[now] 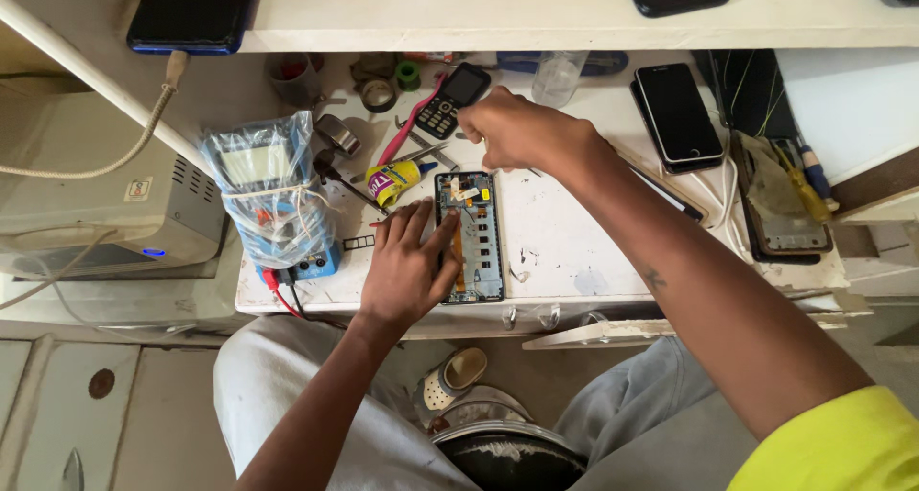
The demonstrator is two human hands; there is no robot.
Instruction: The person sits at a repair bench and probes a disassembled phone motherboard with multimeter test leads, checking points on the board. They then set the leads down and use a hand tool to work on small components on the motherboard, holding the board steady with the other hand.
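Observation:
An opened smartphone (pixel 476 242) lies back-up on the white worktable (pixel 565 252), its blue inner frame and circuit parts exposed. My left hand (pixel 407 266) rests flat on the phone's left edge, fingers spread and pressing it down. My right hand (pixel 517 132) hovers just above the phone's top end, fingers pinched on a thin tool whose tip is mostly hidden. A small black keypad phone (pixel 452 99) lies right behind that hand.
A plastic-wrapped meter (pixel 273 199) with red and black leads stands at left beside a yellow glue tube (pixel 397 178) and tweezers (pixel 431 151). Black smartphones (pixel 678 113) and a phone frame with screwdrivers (pixel 785 199) lie at right. A shelf (pixel 536 12) overhangs the back.

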